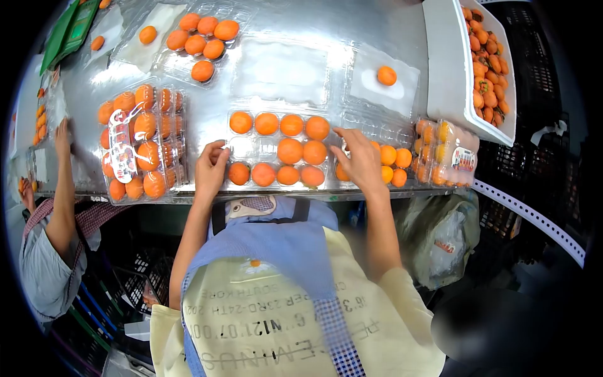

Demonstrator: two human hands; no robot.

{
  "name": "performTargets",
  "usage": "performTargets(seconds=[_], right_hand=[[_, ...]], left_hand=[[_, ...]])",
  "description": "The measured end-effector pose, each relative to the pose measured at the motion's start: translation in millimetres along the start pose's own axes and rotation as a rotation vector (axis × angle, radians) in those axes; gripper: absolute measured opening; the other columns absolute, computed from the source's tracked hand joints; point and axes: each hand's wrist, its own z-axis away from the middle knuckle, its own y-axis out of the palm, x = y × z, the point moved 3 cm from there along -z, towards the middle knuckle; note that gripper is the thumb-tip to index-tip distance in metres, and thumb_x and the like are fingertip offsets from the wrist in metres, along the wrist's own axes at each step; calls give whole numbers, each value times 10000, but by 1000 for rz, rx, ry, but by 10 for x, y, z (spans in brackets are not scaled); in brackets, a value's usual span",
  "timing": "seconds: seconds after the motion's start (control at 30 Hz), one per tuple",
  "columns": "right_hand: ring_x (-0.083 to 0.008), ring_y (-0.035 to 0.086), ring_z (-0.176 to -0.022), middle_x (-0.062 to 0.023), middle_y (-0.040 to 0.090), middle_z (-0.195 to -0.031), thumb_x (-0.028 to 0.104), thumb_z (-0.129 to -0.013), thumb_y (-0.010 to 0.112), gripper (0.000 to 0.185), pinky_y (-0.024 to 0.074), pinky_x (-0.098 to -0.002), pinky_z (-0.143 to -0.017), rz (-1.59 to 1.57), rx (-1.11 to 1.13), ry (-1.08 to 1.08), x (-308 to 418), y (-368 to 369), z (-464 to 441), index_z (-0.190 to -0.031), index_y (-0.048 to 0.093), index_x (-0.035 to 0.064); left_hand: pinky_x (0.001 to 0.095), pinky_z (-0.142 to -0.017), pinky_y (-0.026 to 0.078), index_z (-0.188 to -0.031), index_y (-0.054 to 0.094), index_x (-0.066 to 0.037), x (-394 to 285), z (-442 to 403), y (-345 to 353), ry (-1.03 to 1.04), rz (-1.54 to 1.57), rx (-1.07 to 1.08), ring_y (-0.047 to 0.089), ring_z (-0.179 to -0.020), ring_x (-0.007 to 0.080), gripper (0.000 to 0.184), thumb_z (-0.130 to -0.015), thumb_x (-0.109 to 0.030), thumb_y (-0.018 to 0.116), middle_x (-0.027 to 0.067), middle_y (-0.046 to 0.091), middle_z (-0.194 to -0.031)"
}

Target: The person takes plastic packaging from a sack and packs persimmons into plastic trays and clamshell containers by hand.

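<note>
Right at the near edge, the left hand [211, 167] curls its fingers beside a clear plastic tray [254, 151], pinching its rim or not, I can't tell, while the right hand [362, 162] hovers loose-fingered by its right side. Ten orange fruits [290, 151] sit inside; beyond lies a white-lined tray [282, 72], with a white box [449, 69] far right.

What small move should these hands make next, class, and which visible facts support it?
Probably fill one bare spot at the left of the middle row in the clear tray: only two orange fruits sit in that row, at its right, while the rows above and below hold four each. The left hand is beside that gap.
</note>
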Motion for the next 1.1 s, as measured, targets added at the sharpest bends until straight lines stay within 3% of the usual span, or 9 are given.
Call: performTargets(seconds=[0.13,0.37,0.67,0.87,0.97,1.1], right_hand=[[-315,581,-863,-116,584,-935,235,-744,680,407,475,-391,-696,15,-46,39,34,218,-126,-1091,563,60],[-301,577,-891,-98,571,-1003,276,-731,692,435,475,-392,-709,148,-86,52,226,292,-256,-1081,573,47],[-279,592,-889,-101,589,-951,243,-666,726,412,491,-392,-684,203,-30,7,247,335,-343,-1015,605,59],[-280,583,-919,-99,586,-999,263,-673,717,462,486,-398,-733,-235,111,261,-19,264,-335,-1074,595,66],[-270,557,-967,-108,568,-1010,250,-675,713,464,483,-401,-735,36,21,-45,120,259,-286,-1080,579,67],[-299,532,-955,-131,538,-966,208,-640,712,427,486,-408,-719,117,24,-26,207,320,-330,-1011,569,52]], left_hand=[[173,-447,408,-893,554,-26,31,-24,20,-110,116,76,471,-550,32,130,-876,-151,586,-13,536,-695],[182,-452,406,-917,553,-25,78,-73,-51,-66,70,97,472,-533,35,145,-878,-161,581,-14,539,-702],[183,-474,426,-933,557,-27,48,-57,-96,-158,82,93,487,-566,39,156,-875,-168,589,-10,546,-730],[189,-480,443,-948,560,-25,75,-44,-86,-170,107,75,496,-573,47,167,-871,-169,599,-5,542,-732],[189,-473,433,-939,563,-27,75,-48,-69,-166,108,67,494,-568,47,169,-867,-174,607,-7,541,-726],[194,-472,402,-926,571,-22,84,-45,-85,-102,101,50,490,-587,41,171,-853,-167,624,-7,561,-739]])
